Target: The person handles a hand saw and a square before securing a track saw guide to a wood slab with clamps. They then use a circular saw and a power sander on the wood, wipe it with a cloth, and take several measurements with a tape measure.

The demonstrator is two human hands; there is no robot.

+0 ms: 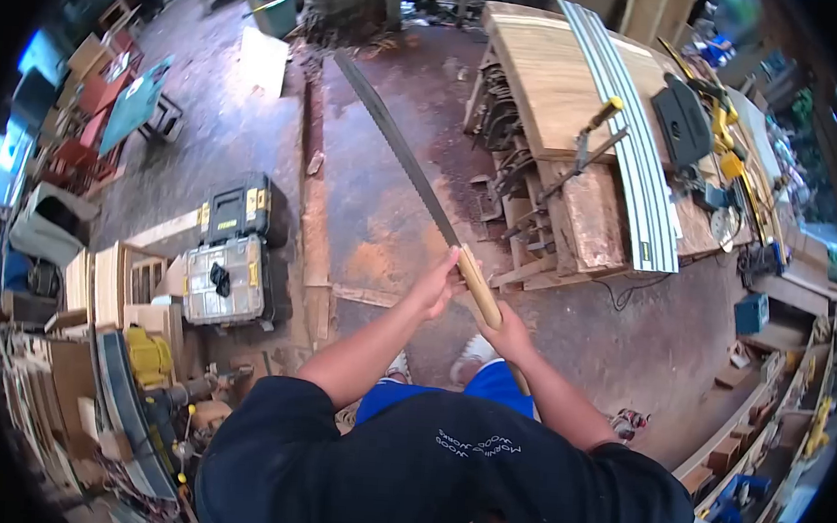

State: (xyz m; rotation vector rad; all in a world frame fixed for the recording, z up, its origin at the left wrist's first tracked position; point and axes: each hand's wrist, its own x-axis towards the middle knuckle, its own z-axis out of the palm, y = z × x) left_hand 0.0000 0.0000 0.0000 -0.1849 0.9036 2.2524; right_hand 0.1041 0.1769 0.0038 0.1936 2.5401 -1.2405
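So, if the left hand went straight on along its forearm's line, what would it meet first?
The wooden saw handle, right at the fingertips of the left hand. Past it, the line seems to run toward the workbench, though depth is unclear from this single view.

Positions are referenced to the centre of view. At 1 o'clock: wooden workbench. At 2 o'clock, on the bench: striped guide rail, laid lengthwise; bar clamp, yellow-tipped, at the rail's 9 o'clock side; black tool housing, just beside the rail. At 9 o'clock: clear-lidded organizer case, black object on its lid; black toolbox adjacent, toward 10 o'clock. At 10 o'clock: blue-green panel. At 11 o'clock: white sheet, flat on the floor. At 8 o'clock: yellow machine part.
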